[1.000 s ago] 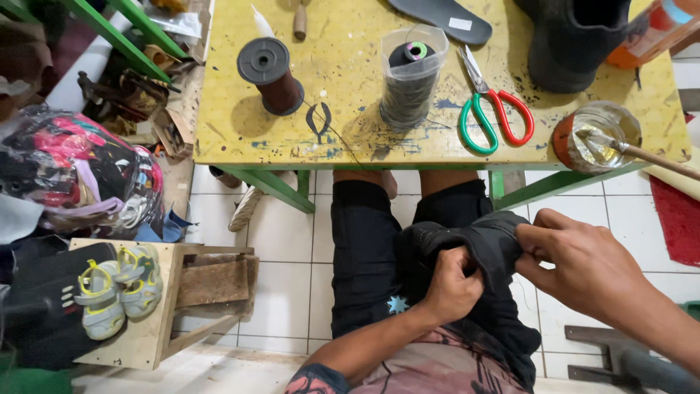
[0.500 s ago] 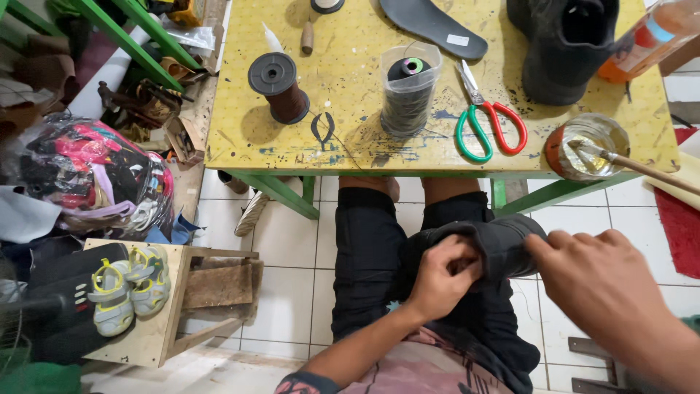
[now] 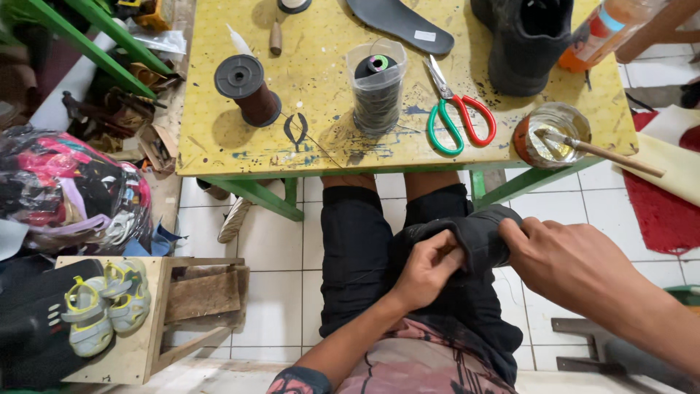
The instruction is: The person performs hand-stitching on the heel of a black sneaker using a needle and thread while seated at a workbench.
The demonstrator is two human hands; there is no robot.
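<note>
Both hands close on a black shoe (image 3: pixel 474 237) resting on the person's lap. The left hand (image 3: pixel 430 268) curls its fingers tight against the shoe's near side, thumb pressed in. The right hand (image 3: pixel 565 263) clamps the shoe's far end from the other side. Beyond the grip, on the yellow table (image 3: pixel 219 146), lie scissors (image 3: pixel 458 113) and a glue tin (image 3: pixel 548 135).

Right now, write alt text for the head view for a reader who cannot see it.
A seated person's left hand and right hand grip a black shoe on their lap. Ahead, a yellow table holds red-and-green scissors, a brown thread spool, a clear tub of dark thread, a glue tin with a brush and a black boot.
</note>
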